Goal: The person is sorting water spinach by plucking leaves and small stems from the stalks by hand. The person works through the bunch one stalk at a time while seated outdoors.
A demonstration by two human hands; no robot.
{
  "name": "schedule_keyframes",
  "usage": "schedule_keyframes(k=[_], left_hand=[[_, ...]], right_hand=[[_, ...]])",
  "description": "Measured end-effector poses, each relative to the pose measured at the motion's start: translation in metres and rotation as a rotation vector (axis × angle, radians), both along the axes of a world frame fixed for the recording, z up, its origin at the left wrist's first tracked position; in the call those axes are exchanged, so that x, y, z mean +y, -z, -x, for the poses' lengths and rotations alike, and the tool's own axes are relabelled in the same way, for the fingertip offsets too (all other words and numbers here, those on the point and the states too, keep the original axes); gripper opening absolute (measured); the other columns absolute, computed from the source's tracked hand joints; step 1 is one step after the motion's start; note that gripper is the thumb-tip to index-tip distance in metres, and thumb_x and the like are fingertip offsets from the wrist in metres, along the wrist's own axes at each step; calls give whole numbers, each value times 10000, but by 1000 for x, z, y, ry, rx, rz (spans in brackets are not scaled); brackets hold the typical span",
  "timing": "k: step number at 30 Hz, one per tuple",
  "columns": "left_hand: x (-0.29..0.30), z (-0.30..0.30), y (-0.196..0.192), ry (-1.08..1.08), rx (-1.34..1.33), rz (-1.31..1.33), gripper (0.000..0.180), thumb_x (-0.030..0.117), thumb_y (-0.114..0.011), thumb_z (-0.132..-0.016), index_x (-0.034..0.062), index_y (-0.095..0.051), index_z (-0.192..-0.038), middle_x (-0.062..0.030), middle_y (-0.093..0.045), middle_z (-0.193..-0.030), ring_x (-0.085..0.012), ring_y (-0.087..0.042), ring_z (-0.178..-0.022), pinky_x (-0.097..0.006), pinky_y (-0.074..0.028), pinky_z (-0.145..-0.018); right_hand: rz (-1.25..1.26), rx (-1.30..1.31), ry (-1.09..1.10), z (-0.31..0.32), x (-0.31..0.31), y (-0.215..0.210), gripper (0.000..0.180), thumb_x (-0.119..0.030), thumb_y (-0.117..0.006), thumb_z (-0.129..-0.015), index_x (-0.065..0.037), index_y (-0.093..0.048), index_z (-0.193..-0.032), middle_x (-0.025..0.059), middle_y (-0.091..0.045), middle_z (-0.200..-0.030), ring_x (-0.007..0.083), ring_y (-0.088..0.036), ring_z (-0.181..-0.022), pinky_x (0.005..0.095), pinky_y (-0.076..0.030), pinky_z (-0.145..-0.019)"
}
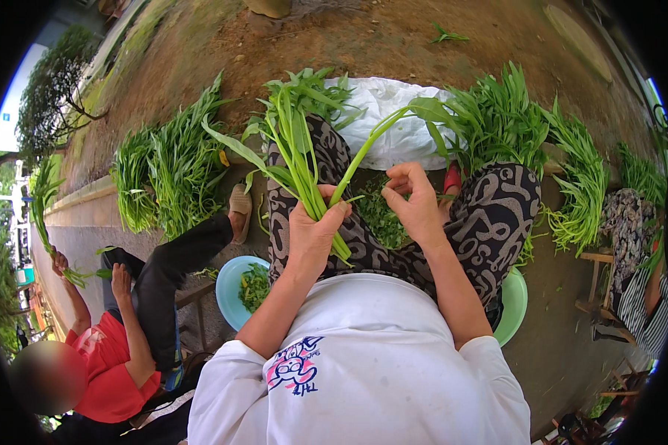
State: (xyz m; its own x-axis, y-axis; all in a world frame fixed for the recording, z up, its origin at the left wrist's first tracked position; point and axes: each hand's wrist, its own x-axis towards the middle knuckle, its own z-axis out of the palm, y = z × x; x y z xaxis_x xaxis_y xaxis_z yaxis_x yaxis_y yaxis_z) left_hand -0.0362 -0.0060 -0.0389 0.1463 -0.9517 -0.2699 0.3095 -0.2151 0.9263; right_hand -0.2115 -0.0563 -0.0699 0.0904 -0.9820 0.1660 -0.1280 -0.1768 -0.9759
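Note:
My left hand [313, 231] is closed round a bunch of water spinach [295, 152]. Its pale green stems point up and away, and their cut ends stick out below my fist. One longer stem [371, 142] leans off to the right from the same grip, its leaves hanging over a white sack. Just right of the bunch is my right hand [416, 204], its thumb and fingers curled together. Whatever they may pinch is too small to make out. Between my knees, beneath the hands, lies a heap of loose picked leaves [382, 215].
Behind my knees a white sack [382, 100] lies on the ground. Water spinach piles stand at left [174, 159] and right [501, 122]. A light blue basin [231, 297] and a green basin [516, 308] flank me. A person in red [119, 363] sits at left, holding greens; another sits far right.

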Motion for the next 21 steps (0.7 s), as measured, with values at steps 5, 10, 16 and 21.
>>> schedule_keyframes(k=[5, 10, 16, 21], left_hand=[[0, -1, 1, 6, 36, -25, 208, 37, -624, -824, 7, -562, -1020, -42, -606, -864, -113, -601, -766, -259, -495, -748], [-1, 1, 2, 42, 70, -31, 194, 19, -613, -828, 17, -563, -1016, -34, -597, -882, -117, -604, -780, -266, -505, -766], [-1, 1, 3, 63, 179, -48, 194, 19, -631, -822, 25, -579, -1008, -4, -594, -878, -88, -569, -793, -241, -473, -747], [2, -5, 10, 84, 203, -60, 273, 45, -684, -804, 37, -584, -1059, 6, -597, -874, -79, -545, -772, -232, -445, -713]], right_hand=[[239, 143, -70, -6, 5, -12, 188, 34, -643, -766, -24, -592, -937, 93, -572, -892, 205, -585, -751, 295, -482, -667], [415, 253, -168, -10, 7, -14, 200, 5, -670, -736, -53, -614, -919, 91, -588, -884, 262, -586, -762, 327, -483, -665], [578, 447, -116, -9, 5, -16, 215, 22, -683, -685, -65, -598, -862, 69, -599, -848, 252, -582, -732, 336, -453, -628], [629, 509, -78, -7, 3, -17, 194, -3, -669, -669, -82, -576, -820, 49, -585, -825, 238, -569, -718, 341, -433, -635]])
